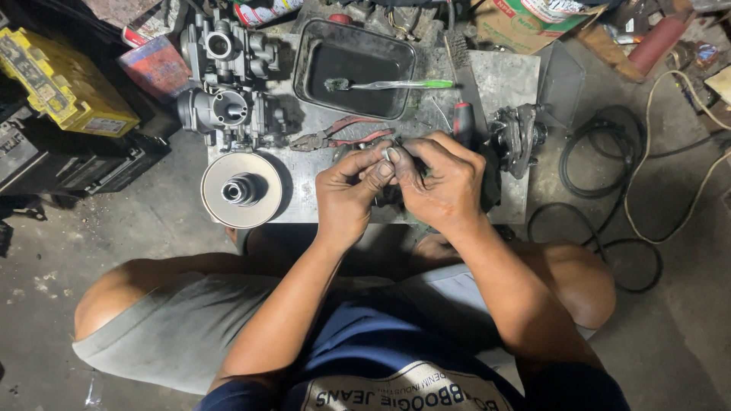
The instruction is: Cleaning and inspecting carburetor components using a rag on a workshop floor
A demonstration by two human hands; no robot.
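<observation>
1. A small dark part [394, 176] is being pinched between the two hands, held just above the near edge of the surface [502, 76]; it is mostly hidden by the fingers, so its exact shape cannot be told.
2. The left hand [346, 194] is closing its thumb and forefinger on the part from the left, with the fingertips [384, 169] pressing at its top.
3. The right hand [445, 183] is wrapping around it from the other side, the fingers curled and the thumb meeting the left hand's fingertips.
4. To do this well, the person is probably best off keeping both wrists low and close, so that anything slipping free is landing on the surface and not on the floor.
5. Greasy fingers are likely making the grip slippery, so a firm pinch with small, slow turns looks wiser than force.
6. Just behind the hands, red-handled pliers [335, 137] and a red-and-black screwdriver handle [463, 120] are lying within easy reach.
7. Farther back, a dark metal tray [312, 68] is holding a green toothbrush [388, 84].
8. To the left, a round pulley disc [242, 189] is resting at the corner, with two grey carburettor bodies [228, 76] behind it.
9. To the right, another metal assembly [518, 137] is sitting near the edge, well apart from the hands.
</observation>
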